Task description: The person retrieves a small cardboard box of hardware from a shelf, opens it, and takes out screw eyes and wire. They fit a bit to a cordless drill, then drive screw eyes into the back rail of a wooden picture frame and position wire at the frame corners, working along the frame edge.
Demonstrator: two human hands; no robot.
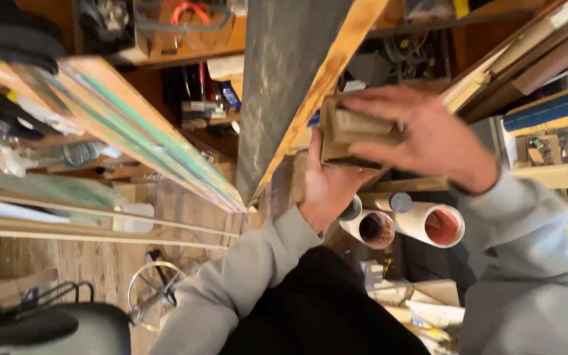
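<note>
Around the dark grey board [284, 85] that leans across the middle of my view, I see a crowded workshop store, its wooden floor [100, 263] showing below and to the left of that board. Left of the board stand long flat panels with green and orange edges [139, 131], tilted the same way, and behind its upper end runs wooden shelving [185, 46] packed with tools I cannot make out. To the board's right, more lengths of timber and a blue-and-white roll [550, 108] lean in the corner. Below and to the right of the board lie white tubes [428, 223] with their open ends facing me, and under them a heap of offcuts [422, 296]. Down at the floor, left of the board's foot, sits a wire ring frame [152, 289] beside a dark rounded seat [47, 329]. Just right of the board's pale wooden edge, my left hand [327, 187] is wrapped around the underside of a small wooden block [350, 135], fingers closed on it, while my right hand [428, 135] is clamped over the top of the same block, both grey sleeves reaching up from below.
</note>
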